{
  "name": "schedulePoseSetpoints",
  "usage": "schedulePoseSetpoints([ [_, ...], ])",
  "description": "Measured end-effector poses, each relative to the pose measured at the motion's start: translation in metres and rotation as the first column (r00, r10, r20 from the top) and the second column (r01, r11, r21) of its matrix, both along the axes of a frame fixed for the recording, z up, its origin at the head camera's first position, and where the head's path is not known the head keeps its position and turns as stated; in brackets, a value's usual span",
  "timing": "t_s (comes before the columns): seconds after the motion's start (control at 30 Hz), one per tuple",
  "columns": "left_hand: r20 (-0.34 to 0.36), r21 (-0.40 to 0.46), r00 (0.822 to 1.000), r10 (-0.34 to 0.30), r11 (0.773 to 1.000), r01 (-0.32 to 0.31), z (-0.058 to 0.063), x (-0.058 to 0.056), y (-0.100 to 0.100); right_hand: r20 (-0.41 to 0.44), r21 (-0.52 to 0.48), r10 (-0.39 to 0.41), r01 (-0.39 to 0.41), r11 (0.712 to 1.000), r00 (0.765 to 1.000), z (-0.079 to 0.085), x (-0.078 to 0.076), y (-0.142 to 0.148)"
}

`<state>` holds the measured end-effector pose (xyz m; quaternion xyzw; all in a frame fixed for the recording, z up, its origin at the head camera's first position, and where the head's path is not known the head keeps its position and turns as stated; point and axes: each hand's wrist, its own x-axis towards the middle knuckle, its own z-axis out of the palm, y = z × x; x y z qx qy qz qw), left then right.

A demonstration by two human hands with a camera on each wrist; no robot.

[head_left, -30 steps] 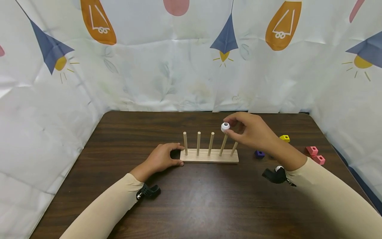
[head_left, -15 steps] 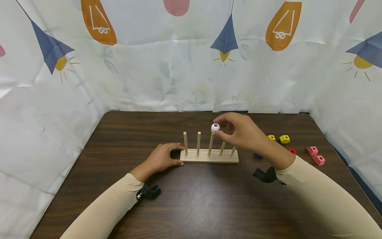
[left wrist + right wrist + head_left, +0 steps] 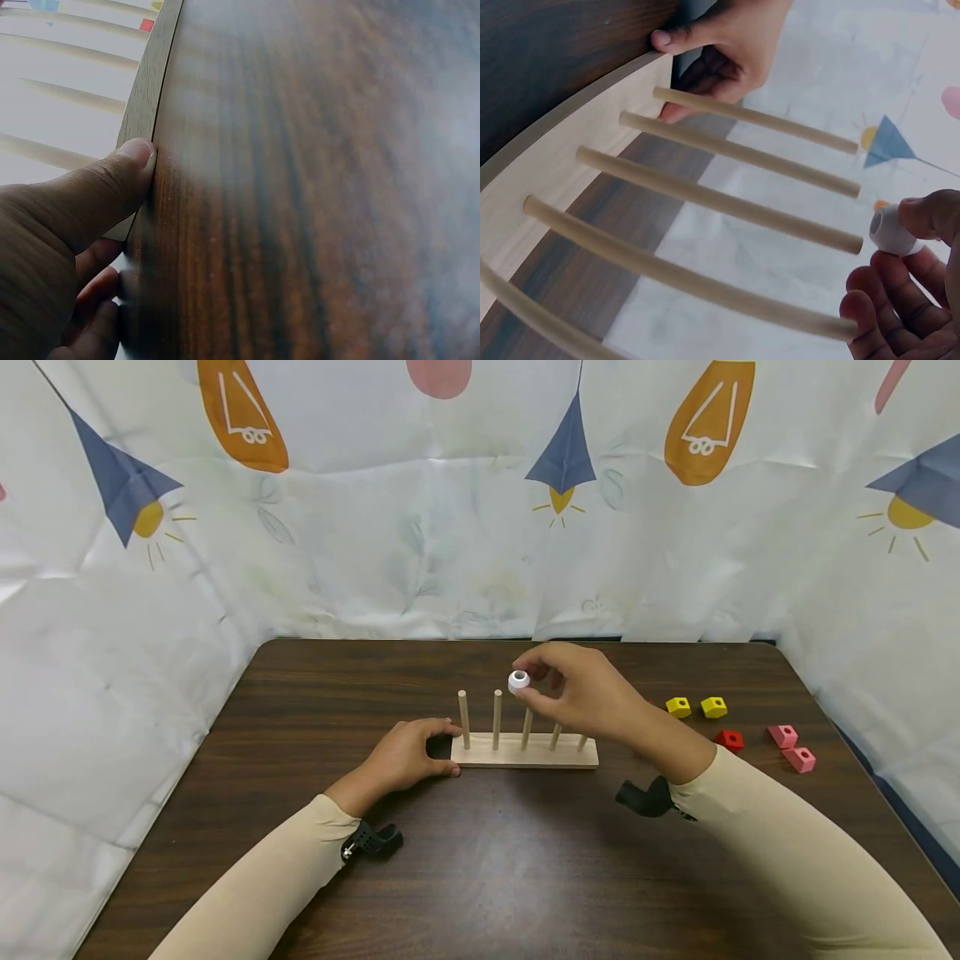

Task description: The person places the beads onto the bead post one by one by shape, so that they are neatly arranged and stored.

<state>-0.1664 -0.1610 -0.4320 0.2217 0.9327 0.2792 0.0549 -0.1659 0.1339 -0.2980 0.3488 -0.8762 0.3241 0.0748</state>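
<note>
A pale wooden base with several upright pegs, a peg stand [image 3: 525, 760], sits mid-table. My left hand [image 3: 405, 757] grips its left end, thumb on the near edge and fingers behind; the left wrist view shows the thumb [image 3: 112, 180] against the wood. Between thumb and fingers, my right hand [image 3: 577, 689] pinches a white bead [image 3: 518, 682] with a hole through it. The bead [image 3: 893, 231] is near the tops of the pegs [image 3: 720, 199] in the right wrist view, apart from them. All the pegs are bare.
Right of the stand lie two yellow blocks [image 3: 714, 707], a red block [image 3: 730, 741] and two pink blocks [image 3: 801, 760], with holes in them. Part of another red piece shows beside the right forearm. A printed white cloth [image 3: 337, 552] hangs behind the dark wooden table [image 3: 480, 860].
My right hand has carried the white bead leftward over the peg tops, from the fourth peg to between the second and third. The left hand has stayed on the stand.
</note>
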Motion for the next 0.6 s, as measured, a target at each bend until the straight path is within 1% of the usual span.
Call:
schedulePoseSetpoints([
  [0.2, -0.006, 0.012, 1.000, -0.002, 1.000, 0.002, 0.000, 0.000, 0.000, 0.047, 0.003, -0.016, 0.016, 1.000, 0.999, 0.001, 0.001, -0.009],
  [0.6, -0.006, 0.013, 1.000, 0.001, 1.000, 0.000, 0.000, -0.001, 0.000, 0.072, -0.028, 0.006, -0.004, 1.000, 0.997, 0.001, 0.003, -0.031],
])
